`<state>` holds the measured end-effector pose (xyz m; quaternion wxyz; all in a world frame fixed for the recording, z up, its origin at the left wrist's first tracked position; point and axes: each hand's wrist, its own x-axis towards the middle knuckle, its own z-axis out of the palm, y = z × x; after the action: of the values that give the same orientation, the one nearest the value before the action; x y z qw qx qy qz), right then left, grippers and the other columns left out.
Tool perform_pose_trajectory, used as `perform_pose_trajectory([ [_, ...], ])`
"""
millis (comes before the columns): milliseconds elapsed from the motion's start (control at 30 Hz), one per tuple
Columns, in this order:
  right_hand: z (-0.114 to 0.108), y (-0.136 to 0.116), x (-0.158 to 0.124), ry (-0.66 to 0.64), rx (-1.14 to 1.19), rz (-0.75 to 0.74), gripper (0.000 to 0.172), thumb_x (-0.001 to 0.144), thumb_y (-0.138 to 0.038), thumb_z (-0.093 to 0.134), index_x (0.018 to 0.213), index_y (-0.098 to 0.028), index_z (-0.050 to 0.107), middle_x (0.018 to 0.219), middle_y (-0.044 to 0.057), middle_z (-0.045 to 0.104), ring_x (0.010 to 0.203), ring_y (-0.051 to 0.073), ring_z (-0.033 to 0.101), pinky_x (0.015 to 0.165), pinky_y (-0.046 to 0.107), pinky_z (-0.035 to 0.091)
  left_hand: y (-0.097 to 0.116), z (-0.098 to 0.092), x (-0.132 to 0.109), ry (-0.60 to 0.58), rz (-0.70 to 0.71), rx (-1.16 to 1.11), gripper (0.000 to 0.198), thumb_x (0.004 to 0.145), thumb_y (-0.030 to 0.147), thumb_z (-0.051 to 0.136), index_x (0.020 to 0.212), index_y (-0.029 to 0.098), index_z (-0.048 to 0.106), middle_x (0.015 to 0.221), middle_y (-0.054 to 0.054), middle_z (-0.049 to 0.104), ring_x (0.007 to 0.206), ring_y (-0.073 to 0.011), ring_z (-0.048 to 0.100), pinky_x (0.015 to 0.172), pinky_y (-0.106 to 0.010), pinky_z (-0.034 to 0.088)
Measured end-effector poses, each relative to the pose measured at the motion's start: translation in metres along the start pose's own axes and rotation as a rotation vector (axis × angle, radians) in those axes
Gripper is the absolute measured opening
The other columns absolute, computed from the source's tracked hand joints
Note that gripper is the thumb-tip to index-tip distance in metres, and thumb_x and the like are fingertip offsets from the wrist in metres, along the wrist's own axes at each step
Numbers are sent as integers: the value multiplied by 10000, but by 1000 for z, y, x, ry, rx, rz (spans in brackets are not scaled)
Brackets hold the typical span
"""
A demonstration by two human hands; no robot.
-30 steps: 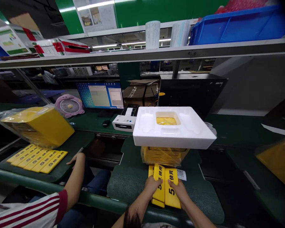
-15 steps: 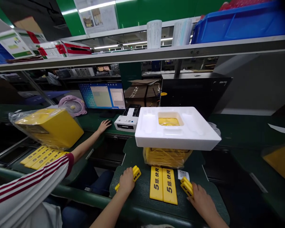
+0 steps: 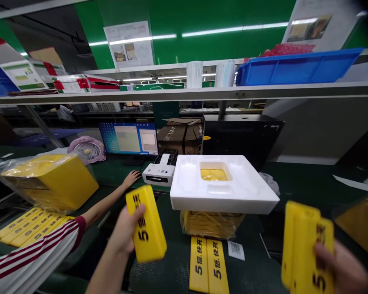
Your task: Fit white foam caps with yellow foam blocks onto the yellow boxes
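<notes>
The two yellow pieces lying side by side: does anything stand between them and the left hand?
Only the yellow block that the left hand itself holds; beyond it, just green surface shows before the two yellow pieces.

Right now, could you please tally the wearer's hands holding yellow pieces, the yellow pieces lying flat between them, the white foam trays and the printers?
Left hand and right hand holding yellow pieces: 2
Flat yellow pieces between them: 2
White foam tray: 1
Printer: 1
Total: 6
</notes>
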<state>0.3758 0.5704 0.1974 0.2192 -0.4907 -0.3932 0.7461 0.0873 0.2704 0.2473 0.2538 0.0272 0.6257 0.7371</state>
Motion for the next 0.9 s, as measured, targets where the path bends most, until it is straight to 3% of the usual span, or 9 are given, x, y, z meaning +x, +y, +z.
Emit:
perform_pose_trajectory([
  [67, 32, -60, -3, -14, 76, -342, 460, 534, -481, 708, 933, -344, 523, 871, 29, 600, 661, 253, 616, 494, 429, 539, 54, 33, 18, -46, 226, -47, 588, 454, 447, 800, 871, 164, 498, 764, -36, 630, 627, -198, 622, 537, -316, 533],
  [133, 72, -106, 7, -79, 134, -573, 404, 527, -341, 748, 876, -273, 554, 892, 8, 594, 691, 189, 609, 518, 319, 545, 86, 72, 45, -31, 400, -14, 513, 524, 403, 781, 879, 172, 491, 820, -41, 627, 673, -196, 632, 580, -321, 543],
  [200, 106, -131, 26, -113, 188, -696, 408, 516, -272, 755, 855, -234, 533, 876, -6, 598, 718, 168, 606, 565, 282, 544, 96, 107, 73, 19, 454, 38, 449, 592, 333, 754, 895, 177, 462, 866, -53, 624, 707, -191, 636, 617, -327, 545],
  [300, 134, -136, 59, -153, 143, -685, 451, 537, -319, 757, 894, -243, 492, 868, -13, 607, 742, 185, 615, 622, 321, 550, 86, 138, 101, 16, 419, 130, 437, 626, 259, 737, 921, 166, 428, 929, -89, 617, 712, -183, 636, 649, -337, 543],
  [433, 137, -125, 87, -202, -68, -562, 526, 559, -422, 751, 966, -278, 452, 878, 2, 620, 755, 223, 631, 635, 365, 552, 68, 148, 118, -94, 412, 234, 600, 591, 264, 763, 1054, 164, 396, 999, -121, 599, 722, -191, 633, 645, -340, 540],
  [567, 137, -125, 92, -227, -169, -495, 546, 598, -419, 726, 1034, -275, 431, 871, 26, 637, 731, 228, 638, 624, 355, 548, 56, 147, 127, -194, 443, 292, 796, 603, 258, 752, 1245, 256, 280, 1017, -92, 589, 721, -179, 624, 637, -333, 532],
  [700, 144, -128, 86, -300, -355, -492, 686, 625, -369, 707, 1209, -287, 357, 870, 33, 648, 687, 225, 637, 612, 366, 541, 48, 142, 134, -346, 343, 469, 749, 649, 340, 695, 1261, 295, 265, 971, -72, 586, 695, -187, 613, 625, -355, 519],
  [800, 150, -127, 84, -298, -553, -517, 770, 655, -376, 666, 1309, -286, 269, 1002, 67, 623, 763, 243, 632, 665, 403, 535, 45, 138, 140, -170, 477, 776, 671, 636, 445, 659, 1202, 231, 371, 1051, -105, 537, 892, -247, 568, 774, -392, 477],
  [900, 150, -126, 95, -65, -829, -651, 632, 723, -401, 558, 1287, -184, 373, 1238, 142, 480, 1092, 306, 494, 887, 444, 449, 44, 139, 146, 23, 607, 1124, 618, 627, 519, 609, 1111, 156, 485, 1130, -136, 467, 1101, -312, 413, 943, -438, 346],
])
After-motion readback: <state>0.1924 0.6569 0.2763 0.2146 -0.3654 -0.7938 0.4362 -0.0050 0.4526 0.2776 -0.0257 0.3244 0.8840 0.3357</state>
